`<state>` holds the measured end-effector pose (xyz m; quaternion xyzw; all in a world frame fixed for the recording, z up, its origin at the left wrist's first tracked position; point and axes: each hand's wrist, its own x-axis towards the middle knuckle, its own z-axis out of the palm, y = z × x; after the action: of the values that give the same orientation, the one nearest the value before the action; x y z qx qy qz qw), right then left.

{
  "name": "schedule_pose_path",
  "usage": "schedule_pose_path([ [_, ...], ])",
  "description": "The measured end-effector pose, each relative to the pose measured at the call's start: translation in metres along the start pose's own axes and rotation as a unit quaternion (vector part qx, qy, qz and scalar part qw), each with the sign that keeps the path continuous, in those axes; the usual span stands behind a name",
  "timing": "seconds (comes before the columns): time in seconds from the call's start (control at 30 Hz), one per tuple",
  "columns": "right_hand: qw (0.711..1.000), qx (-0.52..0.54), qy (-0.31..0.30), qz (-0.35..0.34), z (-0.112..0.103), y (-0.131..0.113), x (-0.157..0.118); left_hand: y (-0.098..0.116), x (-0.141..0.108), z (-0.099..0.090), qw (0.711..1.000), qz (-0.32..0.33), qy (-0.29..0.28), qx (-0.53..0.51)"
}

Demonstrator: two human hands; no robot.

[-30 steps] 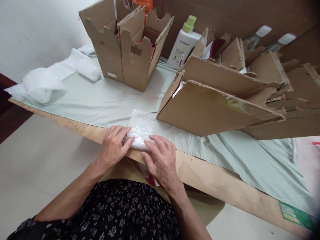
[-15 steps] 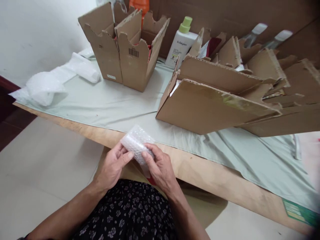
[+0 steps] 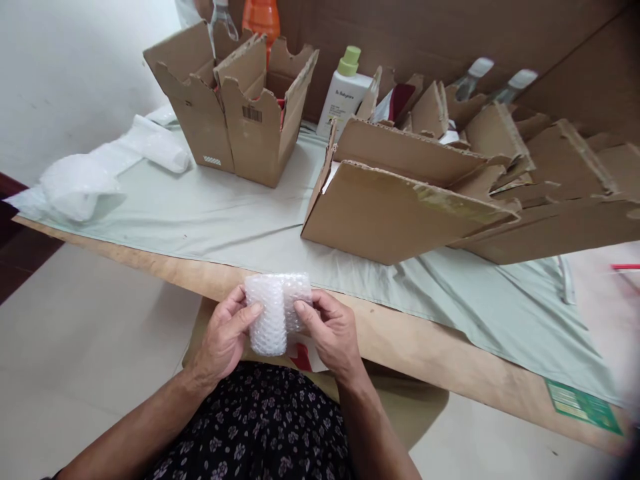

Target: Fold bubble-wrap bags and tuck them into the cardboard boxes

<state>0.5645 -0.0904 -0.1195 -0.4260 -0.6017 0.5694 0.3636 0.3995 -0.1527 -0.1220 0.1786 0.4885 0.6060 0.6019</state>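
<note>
A small piece of bubble wrap is held between both hands in front of the table edge, its left part rolled or folded thicker and its right part a thinner flap. My left hand pinches the thick part at its left side, thumb on top. The thin flap's right edge is gripped by my right hand, thumb in front and fingers behind. Whether anything lies inside the wrap, I cannot tell. Below it, a white and red item shows near my lap, partly hidden.
Cut cardboard boxes stand at the back left, with more boxes on the right. Between them is a white bottle with a green cap. Crumpled bubble wrap lies at left on the pale green cloth. A green card lies at the right edge.
The bubble wrap has turned from tilted to upright, with its thin right flap now spread apart from the thick part. My right hand has moved slightly right. The view has shifted somewhat.
</note>
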Motion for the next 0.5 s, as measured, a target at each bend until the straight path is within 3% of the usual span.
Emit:
schedule_pose_path([
  [0.17,0.989,-0.123,0.014,-0.080,0.004,-0.008,-0.013,-0.007,0.006,0.004,0.999,-0.003,0.032,0.001],
  [0.3,0.999,-0.028,0.015,-0.035,-0.019,-0.011,-0.014,-0.005,0.008,0.007,0.989,0.022,-0.039,0.141],
  [0.4,0.999,0.020,-0.023,0.017,-0.040,-0.012,-0.011,-0.001,0.008,0.014,0.945,0.093,-0.090,0.300],
  [0.5,0.995,-0.070,-0.073,0.015,-0.053,-0.019,-0.009,0.001,0.011,0.021,0.886,0.174,-0.131,0.410],
])
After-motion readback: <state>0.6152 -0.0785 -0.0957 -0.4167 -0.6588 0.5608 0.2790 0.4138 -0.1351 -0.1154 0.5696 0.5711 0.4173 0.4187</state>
